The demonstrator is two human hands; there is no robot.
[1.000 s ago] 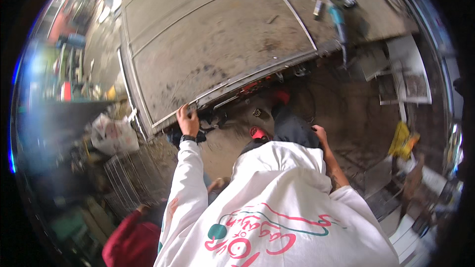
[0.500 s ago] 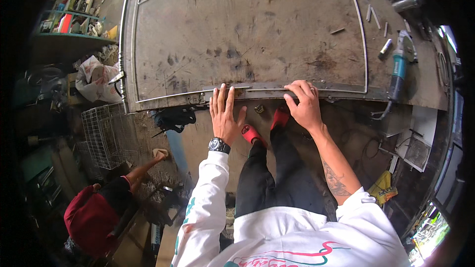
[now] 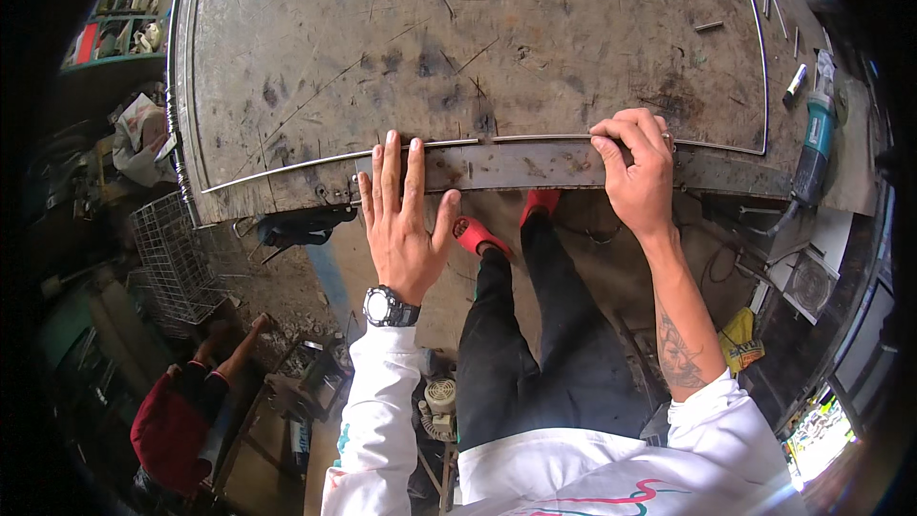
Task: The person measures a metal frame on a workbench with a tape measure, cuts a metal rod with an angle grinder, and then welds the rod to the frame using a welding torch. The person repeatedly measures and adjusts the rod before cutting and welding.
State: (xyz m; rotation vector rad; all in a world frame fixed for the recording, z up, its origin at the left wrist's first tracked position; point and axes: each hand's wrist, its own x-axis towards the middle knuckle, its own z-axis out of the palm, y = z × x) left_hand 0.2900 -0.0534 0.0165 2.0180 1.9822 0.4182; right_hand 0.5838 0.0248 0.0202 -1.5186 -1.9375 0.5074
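A thin metal rod frame [image 3: 287, 169], bent at its corners, lies on a worn workbench [image 3: 573, 48]. Along the bench's front edge its two ends face each other with a small gap between them. My left hand [image 3: 406, 239] is spread, palm down, with its fingertips over the rod left of the gap. Right of the gap, my right hand [image 3: 638, 172] has its fingers curled and pinched on the rod. A flat steel strip [image 3: 525, 164] runs along the bench edge between my hands.
An angle grinder [image 3: 814, 139], a marker [image 3: 795, 84] and several short metal offcuts [image 3: 709, 27] lie at the bench's right. A wire cage [image 3: 177, 258] stands at the left. Another person [image 3: 172, 430] in dark red crouches at lower left. A motor [image 3: 439, 397] sits by my legs.
The view has moved closer to the bench. My left hand has shifted left along the rod, and my right hand's fingers have curled in more tightly on it.
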